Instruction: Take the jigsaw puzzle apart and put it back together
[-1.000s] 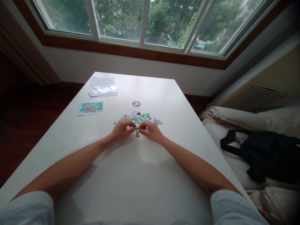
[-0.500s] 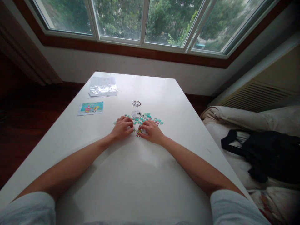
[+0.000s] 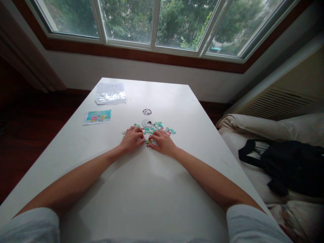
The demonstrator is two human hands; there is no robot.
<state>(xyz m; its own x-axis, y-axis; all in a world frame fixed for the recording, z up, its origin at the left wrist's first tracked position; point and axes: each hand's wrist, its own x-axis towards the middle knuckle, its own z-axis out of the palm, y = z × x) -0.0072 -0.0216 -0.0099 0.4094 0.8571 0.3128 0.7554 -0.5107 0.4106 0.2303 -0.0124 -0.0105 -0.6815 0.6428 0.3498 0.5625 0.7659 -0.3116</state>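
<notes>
With your left hand (image 3: 132,139), a loose, steadying touch would serve well on its side of the small, multicoloured cluster of flat jigsaw pieces (image 3: 147,143), as knobbed shapes this small probably skid or lift under a hard push. With your right hand (image 3: 163,141), work in small nudges from the fingertips, with the knobs lined up and the pieces flat before you press straight down; a tilted piece would likely catch on its neighbour. Both hands have their fingers curled and thumbs turned inward; whether either one pinches a piece, you cannot tell from here, as the fingertips hide what is under them. Across the smooth white worktop (image 3: 146,189), the bright teal cartoon picture sheet (image 3: 98,116) lies at the far left, well apart from your left hand, and the shiny clear plastic packet (image 3: 110,93) lies beyond it. Next comes your left hand, with a few pale green pieces showing just past its outer side. The multicoloured cluster sits in the narrow gap between your hands, at the thumbs and on the side nearer you. Beyond that gap lie the round silvery-grey disc (image 3: 147,123) and, farther off, the round black-and-white disc (image 3: 147,111). The loose teal and green jigsaw pieces (image 3: 159,125) spread behind your fingers and past your right hand, where a few pink ones show.
</notes>
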